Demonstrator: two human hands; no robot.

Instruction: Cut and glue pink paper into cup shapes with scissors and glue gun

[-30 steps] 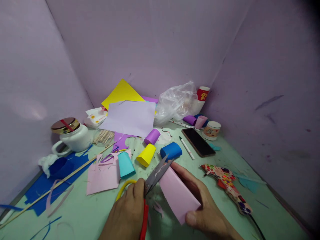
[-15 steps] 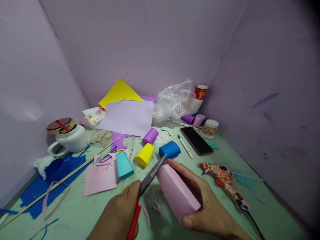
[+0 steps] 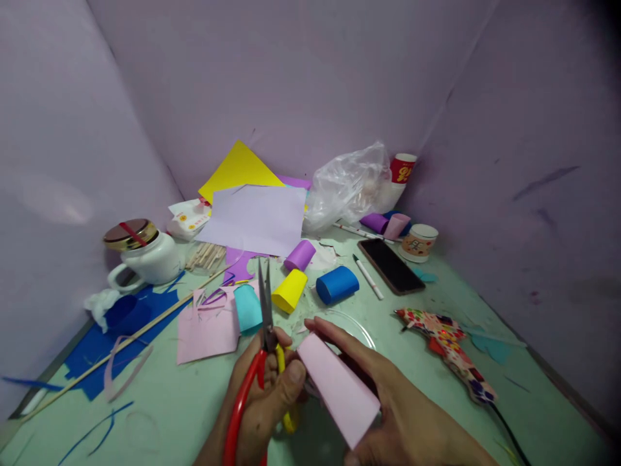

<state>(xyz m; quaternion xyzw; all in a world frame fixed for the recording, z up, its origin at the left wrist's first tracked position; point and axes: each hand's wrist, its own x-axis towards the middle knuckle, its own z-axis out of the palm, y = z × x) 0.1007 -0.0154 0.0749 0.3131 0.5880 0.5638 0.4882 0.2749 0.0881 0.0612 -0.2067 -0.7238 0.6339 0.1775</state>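
My left hand [image 3: 264, 414] is closed around scissors [image 3: 266, 310] with red and yellow handles. Their blades point away from me, slightly parted. In my right hand [image 3: 388, 395] is a pink paper tube [image 3: 339, 388], tapered with flattened sides, held between thumb and fingers. My left fingertips are close to the tube's far end; whether they touch it I cannot tell. Beyond my hands lie similar paper tubes: a light blue one [image 3: 248, 309], a yellow one [image 3: 290, 291], a purple one [image 3: 299, 255] and a blue one [image 3: 337, 285].
A patterned glue gun [image 3: 446, 349] with a cord lies at right, near a phone [image 3: 391, 265] and a white pen [image 3: 367, 277]. A lidded white mug [image 3: 155, 259], a long wooden stick [image 3: 130, 335] and pink paper [image 3: 206, 336] are at left. Behind sits a plastic bag [image 3: 347, 188].
The scissors have come away from the pink tube's end and swung upright to the left. My right hand has turned the tube, showing another side. The view has shifted slightly.
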